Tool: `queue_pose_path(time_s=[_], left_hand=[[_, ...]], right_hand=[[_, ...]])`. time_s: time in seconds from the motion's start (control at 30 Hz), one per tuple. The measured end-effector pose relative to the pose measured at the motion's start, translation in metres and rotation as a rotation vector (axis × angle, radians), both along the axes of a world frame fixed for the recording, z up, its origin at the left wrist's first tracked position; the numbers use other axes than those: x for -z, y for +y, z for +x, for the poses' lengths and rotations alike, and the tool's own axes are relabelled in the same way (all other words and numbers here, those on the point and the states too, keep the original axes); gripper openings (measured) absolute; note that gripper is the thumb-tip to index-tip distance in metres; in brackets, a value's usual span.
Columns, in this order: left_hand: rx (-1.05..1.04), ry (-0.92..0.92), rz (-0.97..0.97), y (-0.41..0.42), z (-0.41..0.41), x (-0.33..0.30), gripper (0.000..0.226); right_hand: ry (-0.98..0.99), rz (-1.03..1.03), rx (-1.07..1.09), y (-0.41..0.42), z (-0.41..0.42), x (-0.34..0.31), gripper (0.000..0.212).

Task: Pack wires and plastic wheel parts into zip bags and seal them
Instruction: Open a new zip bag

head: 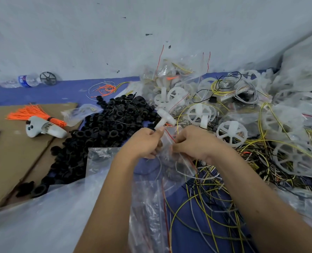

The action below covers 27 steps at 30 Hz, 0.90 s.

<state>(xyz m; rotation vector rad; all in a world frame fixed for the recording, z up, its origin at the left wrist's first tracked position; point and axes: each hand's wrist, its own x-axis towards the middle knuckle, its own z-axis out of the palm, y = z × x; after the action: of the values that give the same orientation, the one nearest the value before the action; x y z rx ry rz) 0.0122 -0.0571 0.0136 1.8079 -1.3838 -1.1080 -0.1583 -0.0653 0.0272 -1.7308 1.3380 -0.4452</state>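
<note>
Over loose wires (pixel 206 203), we are pinching a zip bag (pixel 167 143) mouth with left hand (pixel 144 141) and right hand (pixel 191 141), feeding in a white T-shaped part (pixel 165 119); sealing probably comes next.

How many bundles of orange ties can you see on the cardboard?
1: the bundle of orange ties lies on the cardboard at the left, beside a white controller. Loose orange wires lie farther back, unbundled.

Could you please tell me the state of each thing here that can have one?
left hand: pinching the zip bag and a white plastic part.
right hand: pinching the zip bag.
zip bag: held up between both hands; sealed or not, unclear.
water bottle: lying on its side.
orange wire bundle: tied, lying on cardboard.
</note>
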Motion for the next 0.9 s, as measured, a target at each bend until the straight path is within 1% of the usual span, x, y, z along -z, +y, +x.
queue_pose_path(time_s=[0.07, 0.17, 0.2, 0.27, 0.33, 0.4, 0.47, 0.53, 0.6, 0.67, 0.73, 0.77, 0.83, 0.9], left_hand=[[-0.048, 0.032, -0.062, 0.0, -0.001, 0.0, 0.052], [-0.07, 0.09, -0.106, -0.001, -0.006, -0.005, 0.052], [-0.063, 0.064, -0.112, 0.0, -0.008, -0.007, 0.049], [-0.063, -0.018, -0.129, 0.0, -0.011, -0.009, 0.035], [-0.084, -0.03, -0.121, 0.001, -0.012, -0.013, 0.024], [-0.101, 0.064, -0.075, 0.002, -0.011, -0.016, 0.023], [-0.118, 0.161, -0.032, 0.003, -0.009, -0.02, 0.021], [-0.155, 0.19, -0.033, 0.003, -0.007, -0.021, 0.019], [-0.202, 0.173, -0.092, 0.003, -0.003, -0.018, 0.02], [-0.246, 0.095, -0.214, 0.001, 0.002, -0.013, 0.021], [-0.293, 0.008, -0.331, 0.0, 0.006, -0.009, 0.026], [-0.302, 0.011, -0.363, -0.001, 0.007, -0.007, 0.028], [-0.287, 0.059, -0.37, -0.001, 0.005, -0.007, 0.029], [-0.281, 0.169, -0.33, 0.0, -0.002, -0.007, 0.032]], right_hand=[[-0.004, -0.082, 0.057, -0.003, 0.003, 0.004, 0.02], [-0.05, -0.233, 0.114, -0.004, 0.009, 0.01, 0.031], [-0.07, -0.276, 0.122, -0.003, 0.012, 0.012, 0.031], [-0.075, -0.335, 0.125, -0.002, 0.017, 0.017, 0.025], [-0.074, -0.36, 0.141, -0.001, 0.02, 0.021, 0.028], [-0.106, -0.357, 0.161, -0.002, 0.02, 0.023, 0.037], [-0.134, -0.333, 0.135, -0.003, 0.017, 0.021, 0.041], [-0.164, -0.262, 0.069, -0.003, 0.014, 0.016, 0.042], [-0.229, -0.17, 0.012, -0.003, 0.01, 0.011, 0.039], [-0.305, -0.094, 0.02, -0.004, 0.007, 0.006, 0.038], [-0.338, -0.074, 0.045, -0.004, 0.006, 0.003, 0.04], [-0.344, -0.07, 0.041, -0.004, 0.006, 0.003, 0.039], [-0.363, -0.036, -0.012, -0.003, 0.008, 0.005, 0.036], [-0.378, -0.015, -0.088, -0.002, 0.01, 0.007, 0.035]])
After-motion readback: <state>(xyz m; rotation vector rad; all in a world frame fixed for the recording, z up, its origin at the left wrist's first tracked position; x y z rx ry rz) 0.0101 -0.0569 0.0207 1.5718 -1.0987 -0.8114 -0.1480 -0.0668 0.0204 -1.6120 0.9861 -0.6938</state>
